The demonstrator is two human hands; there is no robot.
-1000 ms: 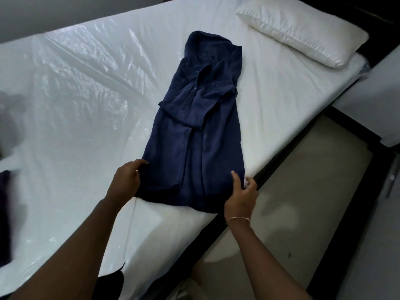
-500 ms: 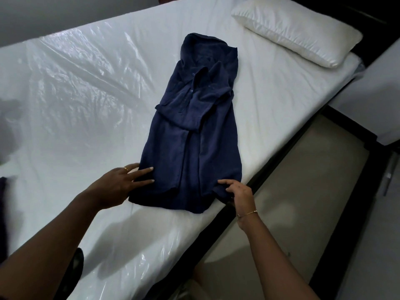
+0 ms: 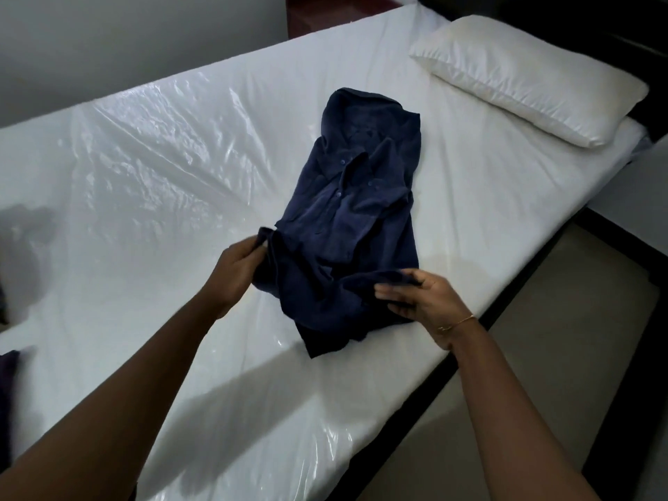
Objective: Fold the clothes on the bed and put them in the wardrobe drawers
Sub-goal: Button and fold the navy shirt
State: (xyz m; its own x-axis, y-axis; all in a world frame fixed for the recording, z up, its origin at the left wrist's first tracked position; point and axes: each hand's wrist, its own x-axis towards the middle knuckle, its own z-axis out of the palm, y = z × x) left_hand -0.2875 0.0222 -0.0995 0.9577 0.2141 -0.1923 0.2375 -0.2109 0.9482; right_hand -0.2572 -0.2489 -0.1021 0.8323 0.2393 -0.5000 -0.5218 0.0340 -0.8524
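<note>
A navy blue buttoned shirt (image 3: 358, 197) lies lengthwise on the white, plastic-covered bed (image 3: 151, 182), collar toward the far side, sleeves folded in. My left hand (image 3: 236, 271) pinches the shirt's lower left corner and holds it lifted off the sheet. My right hand (image 3: 421, 298) grips the lower right hem, also raised and drawn over the shirt's body. The bottom part of the shirt is bunched between my hands. No wardrobe or drawers are in view.
A white pillow (image 3: 524, 77) lies at the bed's far right end. Dark fabric (image 3: 7, 399) shows at the left edge. The bed's dark frame edge (image 3: 480, 338) runs along the right, with beige floor (image 3: 542, 356) beyond it.
Both hands went from resting at the hem on the sheet to gripping its two lower corners and lifting them up toward the collar. The shirt's bottom now bunches upward.
</note>
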